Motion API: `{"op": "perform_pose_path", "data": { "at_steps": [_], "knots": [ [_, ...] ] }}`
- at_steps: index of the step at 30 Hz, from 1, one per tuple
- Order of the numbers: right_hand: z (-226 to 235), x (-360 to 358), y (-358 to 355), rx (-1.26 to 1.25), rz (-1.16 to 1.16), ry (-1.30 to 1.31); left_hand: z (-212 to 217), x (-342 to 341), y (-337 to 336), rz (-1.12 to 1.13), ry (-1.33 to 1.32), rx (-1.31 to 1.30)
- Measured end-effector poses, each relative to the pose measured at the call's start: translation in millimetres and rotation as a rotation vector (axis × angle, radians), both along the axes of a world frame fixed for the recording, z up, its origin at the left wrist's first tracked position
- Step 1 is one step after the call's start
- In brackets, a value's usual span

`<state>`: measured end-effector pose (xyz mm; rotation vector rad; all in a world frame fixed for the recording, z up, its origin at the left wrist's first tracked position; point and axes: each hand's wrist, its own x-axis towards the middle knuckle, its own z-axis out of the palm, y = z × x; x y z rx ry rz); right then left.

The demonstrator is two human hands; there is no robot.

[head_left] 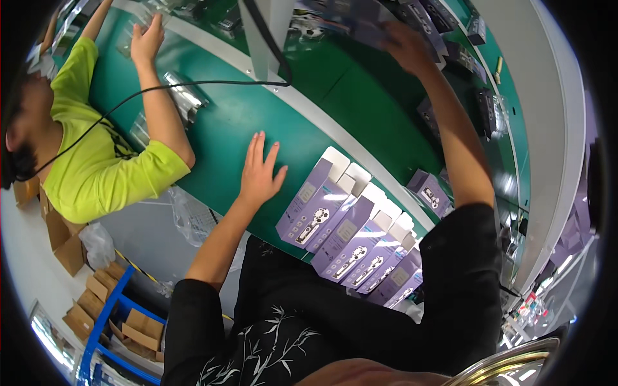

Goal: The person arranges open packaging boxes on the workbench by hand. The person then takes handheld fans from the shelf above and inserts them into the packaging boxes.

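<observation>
My left hand [261, 170] lies on the green tabletop [219, 148] with its fingers spread, holding nothing. To its right stands a row of purple cartons [322, 209] with a picture of a handheld device on them; several have their white top flaps up. My right hand [409, 50] reaches far across to the green conveyor belt and is blurred by motion. Its fingers are closed at the edge of a purple box [364, 26], which is smeared too, so their exact grip is hard to make out.
A person in a yellow-green shirt [96, 174] works at the left, near clear plastic packs [183, 96]. A black cable [193, 83] crosses above the table by a grey post [267, 38]. More purple boxes [430, 192] sit on the belt. Brown cartons [138, 331] stand at lower left.
</observation>
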<state>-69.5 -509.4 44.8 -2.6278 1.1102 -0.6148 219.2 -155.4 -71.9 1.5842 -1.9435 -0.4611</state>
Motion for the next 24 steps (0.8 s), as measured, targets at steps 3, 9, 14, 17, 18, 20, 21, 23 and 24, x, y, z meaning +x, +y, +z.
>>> {"op": "perform_pose_path", "data": {
  "at_steps": [3, 9, 14, 17, 18, 20, 21, 23, 24],
  "knots": [
    [49, -54, 100, -0.024, 0.082, 0.576, 71, -37, -40, -0.084, 0.07, -0.196],
    [114, -69, 216, -0.186, 0.409, 0.278, 233, -41, -105, -0.433, 0.046, -0.21],
    [117, -35, 210, -0.239, 0.484, 0.06, 198, -20, -83, -0.527, 0.004, 0.53],
    [101, -4, 207, -0.214, 0.451, -0.165, 158, -17, -34, -0.495, 0.622, 0.758],
    [97, 11, 209, -0.12, 0.371, -0.259, 138, -28, -1, -0.291, 0.897, 0.597],
    [76, 40, 214, 0.005, 0.26, -0.404, 116, -49, 29, -0.089, 1.167, 0.422],
    [70, 57, 212, 0.01, 0.268, -0.402, 115, -55, 33, -0.033, 1.259, 0.279],
    [61, 88, 209, 0.04, 0.212, -0.468, 114, -51, 43, 0.041, 1.351, 0.127],
    [53, 102, 207, 0.038, 0.236, -0.551, 112, -43, 47, 0.075, 1.184, 0.269]
  ]
}}
